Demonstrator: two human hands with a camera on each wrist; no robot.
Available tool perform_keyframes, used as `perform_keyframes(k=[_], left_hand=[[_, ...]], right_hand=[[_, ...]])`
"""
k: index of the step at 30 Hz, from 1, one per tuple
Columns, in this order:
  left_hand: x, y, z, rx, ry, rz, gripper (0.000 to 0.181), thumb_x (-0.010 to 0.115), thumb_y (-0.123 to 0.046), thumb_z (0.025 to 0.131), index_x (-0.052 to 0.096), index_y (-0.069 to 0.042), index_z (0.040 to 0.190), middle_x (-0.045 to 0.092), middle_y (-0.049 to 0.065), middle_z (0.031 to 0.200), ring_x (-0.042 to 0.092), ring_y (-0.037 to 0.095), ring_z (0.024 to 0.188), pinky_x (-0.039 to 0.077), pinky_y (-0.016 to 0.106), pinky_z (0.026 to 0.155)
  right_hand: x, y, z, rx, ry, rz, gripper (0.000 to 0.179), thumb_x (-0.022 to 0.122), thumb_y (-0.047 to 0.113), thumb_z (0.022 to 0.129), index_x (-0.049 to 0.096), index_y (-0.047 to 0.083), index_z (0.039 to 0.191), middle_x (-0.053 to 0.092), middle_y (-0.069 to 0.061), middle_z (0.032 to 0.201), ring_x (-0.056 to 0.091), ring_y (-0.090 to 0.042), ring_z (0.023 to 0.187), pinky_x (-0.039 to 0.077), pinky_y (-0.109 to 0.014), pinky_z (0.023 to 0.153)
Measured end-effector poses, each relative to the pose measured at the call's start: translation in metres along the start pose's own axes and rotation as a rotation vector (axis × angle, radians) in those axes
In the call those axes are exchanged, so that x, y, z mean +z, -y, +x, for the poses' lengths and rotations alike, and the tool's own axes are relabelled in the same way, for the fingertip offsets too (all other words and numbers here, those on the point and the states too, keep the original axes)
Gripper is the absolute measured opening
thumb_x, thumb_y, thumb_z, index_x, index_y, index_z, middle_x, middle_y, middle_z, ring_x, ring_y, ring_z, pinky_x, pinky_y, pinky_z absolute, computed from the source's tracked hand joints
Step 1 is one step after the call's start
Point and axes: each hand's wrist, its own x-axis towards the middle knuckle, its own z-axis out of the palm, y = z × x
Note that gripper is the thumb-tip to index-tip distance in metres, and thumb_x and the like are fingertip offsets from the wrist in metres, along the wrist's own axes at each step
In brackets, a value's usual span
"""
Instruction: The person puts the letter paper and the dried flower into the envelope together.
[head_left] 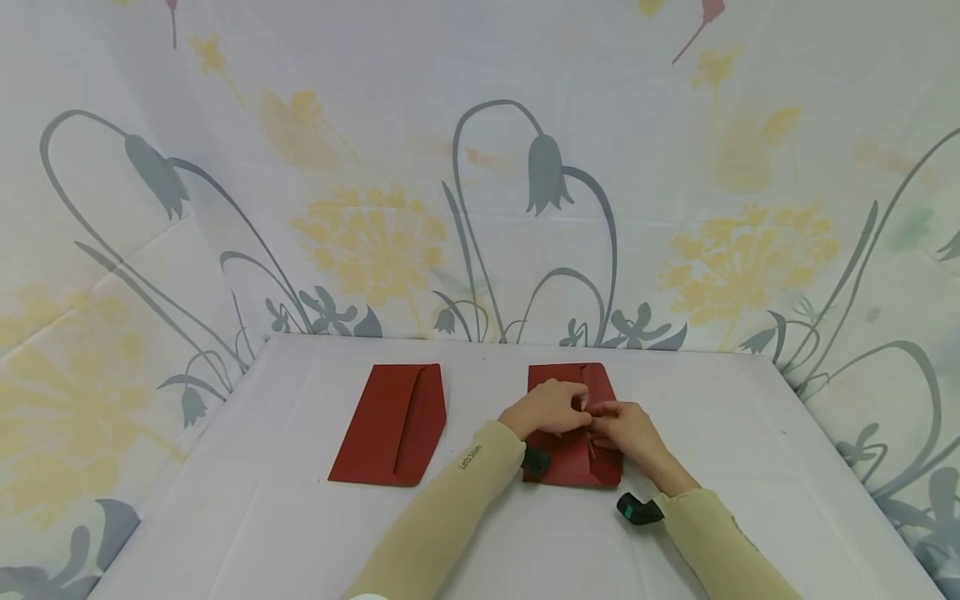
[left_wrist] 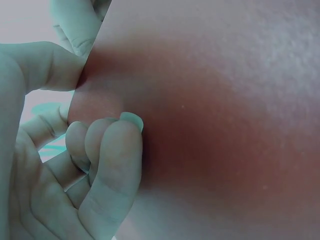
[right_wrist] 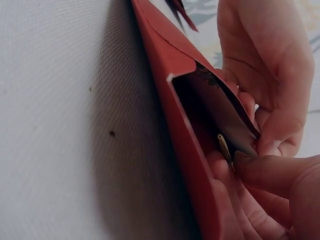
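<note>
A red paper envelope [head_left: 564, 468] lies on the white table, its flap side up and its pocket pulled slightly apart in the right wrist view. My left hand [head_left: 551, 407] pinches the pocket's edge between thumb and fingers. Close beside it, my right hand [head_left: 630, 433] reaches to the same opening. Between its thumb and fingers it holds a small, thin gold-coloured piece [right_wrist: 223, 146] at the pocket's mouth. Fingers hide most of that piece, and I cannot tell its kind. Dark printing shows on the pocket's inside.
A second red envelope [head_left: 378, 421] lies flat to the left, flap open toward the right. The white-covered table [head_left: 262, 517] meets a flower-printed cloth backdrop [head_left: 480, 250] at the back and sides. Black wrist cameras, such as the right one [head_left: 640, 509], sit low near the envelope.
</note>
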Motion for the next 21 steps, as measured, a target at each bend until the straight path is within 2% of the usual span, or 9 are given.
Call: perform_keyframes(k=[10, 15, 21], left_hand=[[0.001, 0.000, -0.001, -0.005, 0.002, -0.054, 0.015, 0.065, -0.027, 0.094, 0.054, -0.020, 0.086, 0.054, -0.001, 0.065, 0.059, 0.009, 0.051, 0.046, 0.022, 0.051], [0.001, 0.000, -0.002, -0.014, 0.004, -0.045, 0.014, 0.064, -0.026, 0.094, 0.054, -0.020, 0.086, 0.054, -0.001, 0.065, 0.059, 0.009, 0.051, 0.046, 0.022, 0.052], [-0.001, -0.001, -0.001, -0.010, 0.004, -0.041, 0.014, 0.064, -0.026, 0.095, 0.055, -0.020, 0.086, 0.052, -0.001, 0.065, 0.059, 0.010, 0.050, 0.046, 0.022, 0.052]], right_hand=[[-0.007, -0.001, -0.006, -0.025, 0.013, 0.040, 0.036, 0.061, 0.010, 0.097, 0.061, -0.010, 0.126, 0.070, -0.018, 0.111, 0.071, -0.019, 0.091, 0.057, -0.032, 0.079], [-0.011, -0.004, -0.008, -0.053, 0.036, 0.068, 0.036, 0.061, 0.009, 0.097, 0.060, -0.010, 0.127, 0.069, -0.018, 0.114, 0.070, -0.020, 0.097, 0.057, -0.031, 0.080], [-0.010, -0.005, -0.006, -0.069, 0.049, 0.042, 0.035, 0.068, 0.008, 0.093, 0.062, -0.008, 0.124, 0.069, -0.017, 0.112, 0.069, -0.022, 0.099, 0.056, -0.032, 0.082]])
